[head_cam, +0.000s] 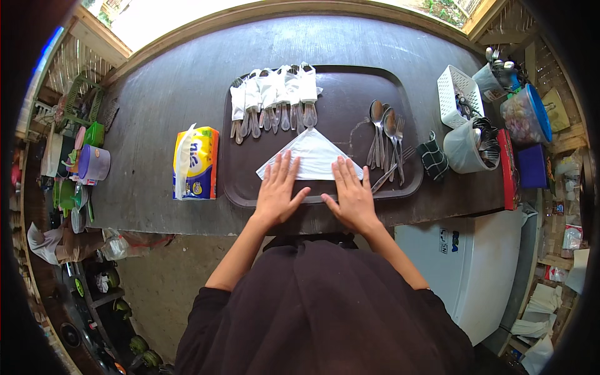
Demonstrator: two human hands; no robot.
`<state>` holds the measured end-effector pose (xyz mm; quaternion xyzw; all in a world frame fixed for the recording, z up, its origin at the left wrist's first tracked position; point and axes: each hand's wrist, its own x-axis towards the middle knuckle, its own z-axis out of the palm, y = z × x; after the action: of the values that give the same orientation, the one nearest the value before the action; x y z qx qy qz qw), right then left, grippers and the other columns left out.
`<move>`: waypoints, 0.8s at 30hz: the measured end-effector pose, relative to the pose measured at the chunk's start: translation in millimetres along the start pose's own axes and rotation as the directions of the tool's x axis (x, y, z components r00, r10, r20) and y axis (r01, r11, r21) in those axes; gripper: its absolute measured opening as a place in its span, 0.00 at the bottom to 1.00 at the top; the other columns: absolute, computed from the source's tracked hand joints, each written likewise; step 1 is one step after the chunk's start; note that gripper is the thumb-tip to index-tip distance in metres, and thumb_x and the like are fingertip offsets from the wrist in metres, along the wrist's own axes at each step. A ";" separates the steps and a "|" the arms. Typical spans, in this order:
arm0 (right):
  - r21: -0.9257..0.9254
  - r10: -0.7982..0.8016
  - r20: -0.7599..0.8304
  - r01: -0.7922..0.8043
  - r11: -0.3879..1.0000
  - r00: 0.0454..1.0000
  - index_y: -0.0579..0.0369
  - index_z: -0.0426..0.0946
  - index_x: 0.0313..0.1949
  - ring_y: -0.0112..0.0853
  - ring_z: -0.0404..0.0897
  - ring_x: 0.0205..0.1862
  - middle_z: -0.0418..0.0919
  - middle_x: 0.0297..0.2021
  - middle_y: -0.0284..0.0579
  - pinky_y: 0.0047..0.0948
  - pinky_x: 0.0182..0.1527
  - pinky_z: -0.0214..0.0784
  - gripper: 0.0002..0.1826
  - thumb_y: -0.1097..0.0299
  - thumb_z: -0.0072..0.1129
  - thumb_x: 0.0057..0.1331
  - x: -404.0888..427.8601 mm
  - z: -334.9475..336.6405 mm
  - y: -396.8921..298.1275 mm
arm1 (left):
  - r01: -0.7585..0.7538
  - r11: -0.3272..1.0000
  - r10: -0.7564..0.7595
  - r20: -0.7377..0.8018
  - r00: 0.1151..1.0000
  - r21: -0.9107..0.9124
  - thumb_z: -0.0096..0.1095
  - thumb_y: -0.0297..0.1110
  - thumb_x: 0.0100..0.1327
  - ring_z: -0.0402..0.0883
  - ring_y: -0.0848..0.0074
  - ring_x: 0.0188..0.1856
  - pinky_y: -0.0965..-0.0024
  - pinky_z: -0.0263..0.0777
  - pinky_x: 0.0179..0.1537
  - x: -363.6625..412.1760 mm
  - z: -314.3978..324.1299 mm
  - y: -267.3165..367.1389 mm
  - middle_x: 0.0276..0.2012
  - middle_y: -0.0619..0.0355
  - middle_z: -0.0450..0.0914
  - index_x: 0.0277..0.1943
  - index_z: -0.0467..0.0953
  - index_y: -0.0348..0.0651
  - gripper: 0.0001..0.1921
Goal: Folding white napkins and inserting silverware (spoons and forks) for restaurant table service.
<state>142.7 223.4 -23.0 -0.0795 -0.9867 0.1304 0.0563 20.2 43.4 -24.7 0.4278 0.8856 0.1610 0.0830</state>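
A white paper napkin, folded into a triangle with its peak pointing away from me, lies on a dark brown tray. My left hand rests flat on the napkin's near left part, fingers slightly spread. On its near right part lies my right hand, also flat, thumb pointing inward. Beyond the napkin, several cutlery sets wrapped in white napkins sit in a row, handles toward me. Loose spoons and forks are grouped on the tray's right side.
Left of the tray stands a tissue pack. To the right are a dark checked cloth, a white perforated basket and a plastic tub of cutlery. A purple container is at the table's left end. A white appliance stands below right.
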 end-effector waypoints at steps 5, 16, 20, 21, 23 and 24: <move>0.201 0.194 -0.392 -0.122 0.972 0.899 0.54 0.78 0.44 0.42 0.75 0.52 0.80 0.43 0.47 0.45 0.55 0.61 0.16 0.58 0.59 0.61 26.0 -37.9 63.3 | 0.002 0.999 -0.001 -0.028 1.000 0.037 0.46 0.58 0.67 0.39 0.56 0.76 0.52 0.35 0.73 -3.4 -3.9 -3.5 0.74 0.46 0.42 0.74 0.48 0.46 0.39; -0.013 0.505 -0.244 -0.524 0.852 0.828 0.49 0.78 0.34 0.40 0.80 0.41 0.81 0.34 0.41 0.41 0.43 0.67 0.12 0.60 0.68 0.54 48.7 -43.0 135.8 | -0.352 0.915 0.314 -0.198 0.928 -0.198 0.59 0.43 0.64 0.68 0.53 0.61 0.55 0.59 0.62 70.2 -16.9 61.0 0.55 0.46 0.73 0.59 0.70 0.44 0.23; 0.297 0.569 -0.229 -0.500 0.813 0.790 0.48 0.78 0.36 0.39 0.80 0.39 0.81 0.26 0.37 0.42 0.42 0.67 0.13 0.68 0.69 0.51 48.3 -40.3 139.1 | -0.434 0.828 0.379 -0.217 0.900 -0.354 0.61 0.37 0.62 0.79 0.60 0.46 0.61 0.70 0.49 106.2 -4.4 91.7 0.38 0.55 0.82 0.46 0.78 0.44 0.11; 0.359 0.574 -0.252 -0.476 0.803 0.779 0.47 0.78 0.37 0.39 0.80 0.38 0.81 0.25 0.36 0.42 0.42 0.67 0.14 0.69 0.69 0.50 49.4 -40.4 138.6 | -0.379 0.826 0.355 -0.137 0.925 -0.417 0.61 0.37 0.62 0.79 0.60 0.45 0.61 0.71 0.48 115.6 -0.3 96.2 0.36 0.55 0.82 0.45 0.78 0.44 0.10; 0.448 0.602 -0.245 -0.462 0.765 0.760 0.48 0.79 0.35 0.38 0.82 0.34 0.82 0.26 0.36 0.40 0.40 0.68 0.13 0.69 0.70 0.49 50.3 -42.7 139.3 | -0.425 0.792 0.371 -0.207 0.905 -0.438 0.61 0.36 0.63 0.82 0.65 0.37 0.64 0.74 0.41 133.4 12.8 101.3 0.34 0.55 0.83 0.45 0.79 0.44 0.11; 0.466 0.589 -0.268 -0.433 0.772 0.762 0.49 0.80 0.34 0.37 0.83 0.33 0.83 0.26 0.37 0.38 0.39 0.69 0.12 0.69 0.70 0.49 50.2 -43.4 141.2 | -0.294 0.770 0.286 -0.106 0.952 -0.566 0.62 0.37 0.63 0.82 0.68 0.34 0.65 0.74 0.36 142.7 19.8 103.4 0.34 0.54 0.83 0.46 0.79 0.43 0.12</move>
<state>119.2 377.4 -14.5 -0.3633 -0.8479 0.3086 0.2321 12.8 219.8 -7.7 0.5129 0.7192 0.4343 0.1763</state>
